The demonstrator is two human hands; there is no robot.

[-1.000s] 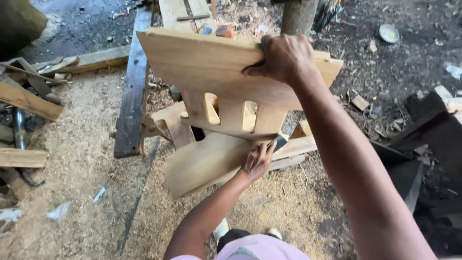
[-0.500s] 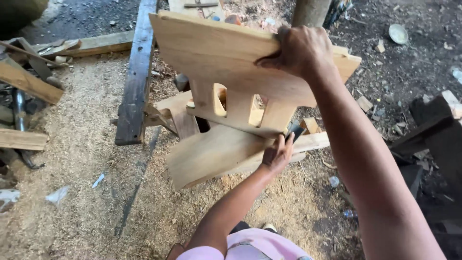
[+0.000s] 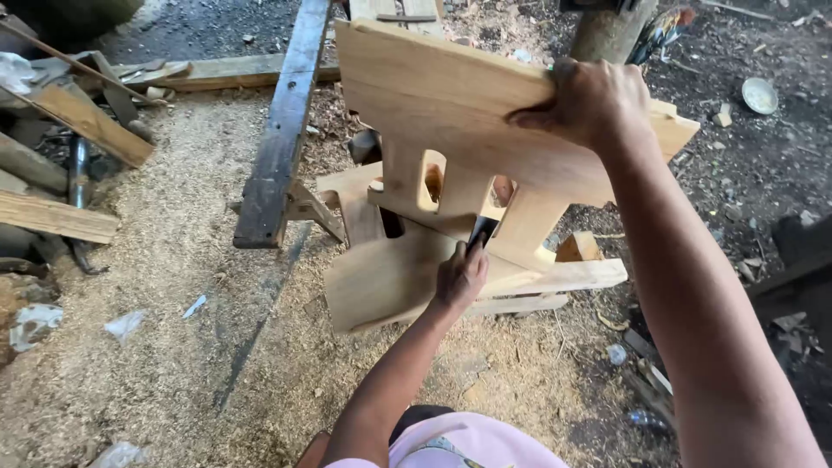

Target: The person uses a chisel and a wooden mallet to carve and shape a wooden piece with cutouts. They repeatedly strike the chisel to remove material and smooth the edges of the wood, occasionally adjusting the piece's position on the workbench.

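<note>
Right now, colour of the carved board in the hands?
Pale tan bare wood, clearest in the head view.

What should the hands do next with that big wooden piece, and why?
Probably keep the right hand clamped on the top edge of the cut-out wooden panel while the left hand works its dark tool at the slot's lower edge, since the tool's tip already sits there.

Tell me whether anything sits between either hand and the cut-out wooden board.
Nothing visible does. The right hand grips the top edge of the wooden board directly. The left hand rests at its lower part, holding a dark tool against the wood.
</note>
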